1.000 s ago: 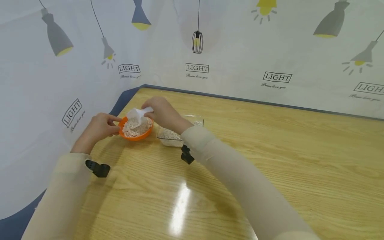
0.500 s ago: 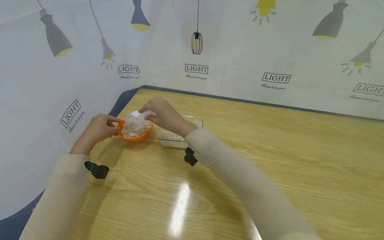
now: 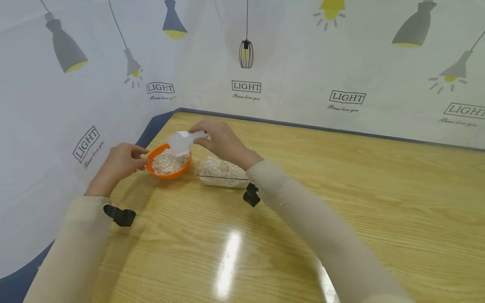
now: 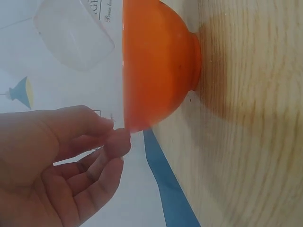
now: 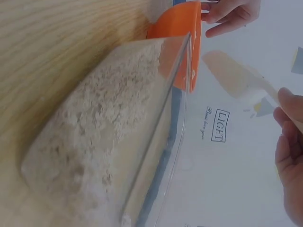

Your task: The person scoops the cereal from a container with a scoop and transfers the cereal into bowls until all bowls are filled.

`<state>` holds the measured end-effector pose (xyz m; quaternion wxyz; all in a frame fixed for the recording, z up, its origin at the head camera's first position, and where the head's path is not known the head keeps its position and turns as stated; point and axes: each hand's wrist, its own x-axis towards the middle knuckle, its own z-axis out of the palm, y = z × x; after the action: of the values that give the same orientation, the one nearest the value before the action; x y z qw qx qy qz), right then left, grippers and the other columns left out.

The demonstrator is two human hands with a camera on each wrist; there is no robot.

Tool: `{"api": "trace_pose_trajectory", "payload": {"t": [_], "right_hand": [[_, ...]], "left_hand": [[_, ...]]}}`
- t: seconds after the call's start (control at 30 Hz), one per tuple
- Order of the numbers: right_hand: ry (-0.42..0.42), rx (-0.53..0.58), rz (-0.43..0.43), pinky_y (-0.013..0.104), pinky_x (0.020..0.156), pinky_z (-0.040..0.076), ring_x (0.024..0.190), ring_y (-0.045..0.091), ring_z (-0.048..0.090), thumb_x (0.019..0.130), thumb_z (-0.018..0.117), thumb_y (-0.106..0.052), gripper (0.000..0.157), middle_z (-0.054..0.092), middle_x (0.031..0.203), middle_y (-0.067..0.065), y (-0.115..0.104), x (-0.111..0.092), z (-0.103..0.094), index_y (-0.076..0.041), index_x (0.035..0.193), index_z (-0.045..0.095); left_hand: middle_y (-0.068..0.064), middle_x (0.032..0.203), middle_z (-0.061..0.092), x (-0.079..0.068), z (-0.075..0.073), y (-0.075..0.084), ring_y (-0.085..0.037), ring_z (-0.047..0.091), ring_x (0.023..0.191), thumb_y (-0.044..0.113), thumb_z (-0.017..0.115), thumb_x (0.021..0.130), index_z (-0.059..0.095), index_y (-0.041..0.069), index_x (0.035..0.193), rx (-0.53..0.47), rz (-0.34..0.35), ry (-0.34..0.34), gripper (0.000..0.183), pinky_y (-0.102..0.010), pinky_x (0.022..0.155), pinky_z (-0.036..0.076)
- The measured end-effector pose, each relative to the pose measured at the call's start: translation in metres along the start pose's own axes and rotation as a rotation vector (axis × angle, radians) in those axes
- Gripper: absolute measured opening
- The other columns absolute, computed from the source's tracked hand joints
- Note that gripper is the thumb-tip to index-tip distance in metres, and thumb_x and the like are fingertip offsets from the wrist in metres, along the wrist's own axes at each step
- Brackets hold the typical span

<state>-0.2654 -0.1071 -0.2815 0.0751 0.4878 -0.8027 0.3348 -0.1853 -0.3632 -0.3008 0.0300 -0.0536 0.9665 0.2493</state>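
Note:
An orange bowl (image 3: pixel 169 176) heaped with pale flakes like oats stands at the left of the table. My left hand (image 3: pixel 124 160) is at its left side, curled thumb and index fingertips pinching the rim, as the left wrist view shows close up. My right hand (image 3: pixel 223 141) grips the handle of a white translucent scoop (image 3: pixel 181 143), which is tilted above the bowl's right rim. In the right wrist view the scoop (image 5: pixel 232 75) hangs clear of the bowl. Beside the bowl, a clear rectangular container (image 3: pixel 221 181) of the same flakes sits under my right wrist.
The wooden table (image 3: pixel 182 235) runs out to the right and toward the front. White curtains (image 3: pixel 295 63) printed with lamps stand behind and on the left, close to my left arm. A black wrist camera (image 3: pixel 120 215) sits on each sleeve.
My right hand has lifted the scoop out of the bowl's flakes and moved it up and right. More of the clear container shows. The left hand stays at the bowl's rim.

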Motion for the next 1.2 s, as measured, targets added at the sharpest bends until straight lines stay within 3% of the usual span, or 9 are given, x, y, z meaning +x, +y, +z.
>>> {"api": "trace_pose_trajectory", "payload": {"t": [0.2,0.4,0.63,0.77,0.93,1.07,1.2], "right_hand": [[0.024,0.063,0.046,0.019,0.076,0.046,0.092,0.017,0.058,0.085,0.064,-0.012,0.028,0.063,0.108,0.012,0.01,-0.008,-0.01,0.002,0.11,0.064],[0.048,0.067,0.072,0.019,0.069,0.048,0.082,0.015,0.06,0.086,0.064,-0.016,0.027,0.065,0.103,0.011,0.019,-0.018,-0.022,0.0,0.108,0.065],[0.039,0.099,0.108,0.023,0.069,0.049,0.08,0.016,0.06,0.087,0.062,-0.016,0.026,0.064,0.103,0.011,0.027,-0.036,-0.038,0.0,0.107,0.064],[-0.015,0.082,0.156,0.025,0.068,0.048,0.078,0.015,0.058,0.088,0.062,-0.016,0.024,0.063,0.101,0.009,0.033,-0.047,-0.046,-0.001,0.106,0.065],[-0.134,0.047,0.203,0.028,0.072,0.048,0.084,0.016,0.059,0.088,0.061,-0.018,0.026,0.063,0.105,0.008,0.037,-0.058,-0.054,-0.002,0.108,0.064],[-0.221,0.026,0.177,0.027,0.074,0.049,0.088,0.017,0.061,0.088,0.062,-0.017,0.027,0.063,0.106,0.01,0.039,-0.061,-0.059,0.0,0.109,0.064],[-0.282,0.025,0.135,0.027,0.074,0.049,0.086,0.017,0.061,0.087,0.063,-0.015,0.024,0.065,0.103,0.01,0.038,-0.064,-0.066,0.001,0.104,0.066]], "left_hand": [[-0.024,0.1,0.058,-0.002,0.0,0.011,-0.031,0.055,0.082,0.01,0.055,0.087,0.056,-0.009,0.117,0.015,0.009,0.056,0.035,-0.035,0.063,0.044],[-0.02,0.093,0.058,-0.001,0.004,0.033,-0.027,0.051,0.074,0.009,0.056,0.087,0.059,-0.007,0.115,0.013,0.071,0.092,0.032,-0.032,0.058,0.043],[-0.016,0.085,0.064,-0.001,0.015,0.059,-0.024,0.059,0.068,0.01,0.056,0.089,0.059,-0.006,0.115,-0.026,0.153,0.052,0.031,-0.031,0.055,0.044],[-0.014,0.082,0.063,0.0,0.025,0.07,-0.022,0.057,0.065,0.009,0.056,0.087,0.062,-0.005,0.112,-0.015,0.203,0.01,0.029,-0.032,0.056,0.045],[-0.015,0.084,0.063,0.001,0.036,0.08,-0.025,0.057,0.074,0.008,0.057,0.086,0.065,-0.007,0.106,0.013,0.277,-0.014,0.027,-0.038,0.068,0.047],[-0.014,0.087,0.062,0.001,0.043,0.085,-0.024,0.055,0.077,0.007,0.058,0.085,0.064,-0.007,0.108,0.028,0.272,-0.045,0.028,-0.038,0.069,0.046],[-0.013,0.082,0.062,0.001,0.047,0.091,-0.021,0.053,0.069,0.006,0.057,0.085,0.061,-0.008,0.112,0.007,0.25,-0.088,0.031,-0.032,0.061,0.044]]}}
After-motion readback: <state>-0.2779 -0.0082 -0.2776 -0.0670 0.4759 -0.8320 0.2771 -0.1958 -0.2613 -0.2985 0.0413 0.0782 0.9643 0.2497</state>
